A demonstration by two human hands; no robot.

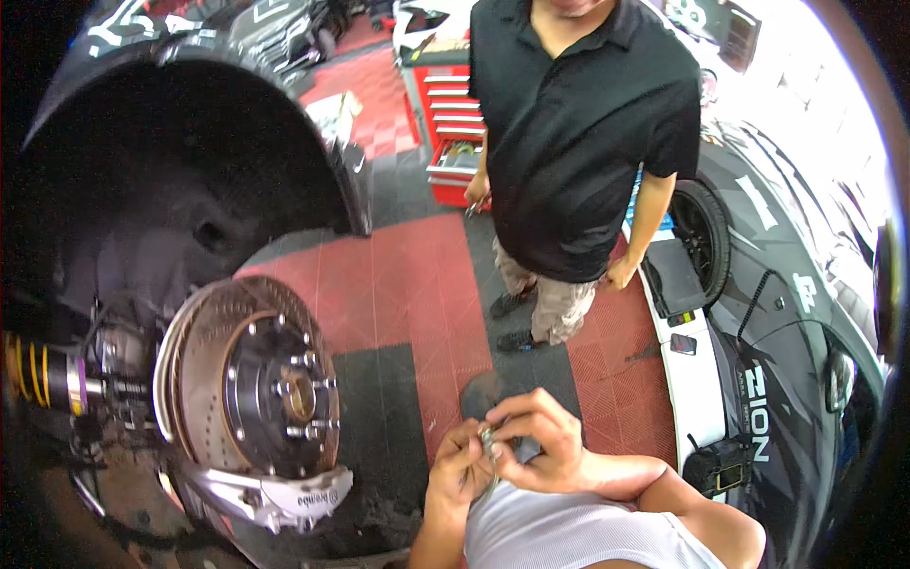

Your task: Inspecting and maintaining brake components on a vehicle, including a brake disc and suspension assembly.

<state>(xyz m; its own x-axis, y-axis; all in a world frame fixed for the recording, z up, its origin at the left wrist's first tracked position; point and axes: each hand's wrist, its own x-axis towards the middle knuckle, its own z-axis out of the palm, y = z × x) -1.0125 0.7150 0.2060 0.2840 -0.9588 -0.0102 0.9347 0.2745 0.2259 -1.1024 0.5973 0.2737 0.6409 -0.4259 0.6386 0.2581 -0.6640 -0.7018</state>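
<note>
Here we are at the lower middle of the frame, and both bare hands are up close together over the white top (559,531). The left hand (459,467) is curled around a small metallic piece (487,438), fingertips pinching it from the left; the right hand (545,441) comes in from the other side, thumb and bent fingers grasping that same piece. So there it is, right between the two sets of fingers, its exact shape too small to make out. Over to the left of the frame, a bare brake disc (201,379) with its dark studded hub (299,403), a pale grey caliper (284,498) low on it, and a yellow coil spring (36,372) at the far left edge. The big black wheel arch (190,142) curves across the upper left. Upper middle now: a co-worker in a black shirt (578,123) stands facing this way, with a silvery tool (471,208) in the hand on the frame's left, just beside a red drawer chest (453,109) whose lower drawer is pulled out. Red and dark floor tiles (379,284) spread underneath, and down the right side sits a dark car (787,379), a black pouch (713,469) against its white sill (684,389).
</note>
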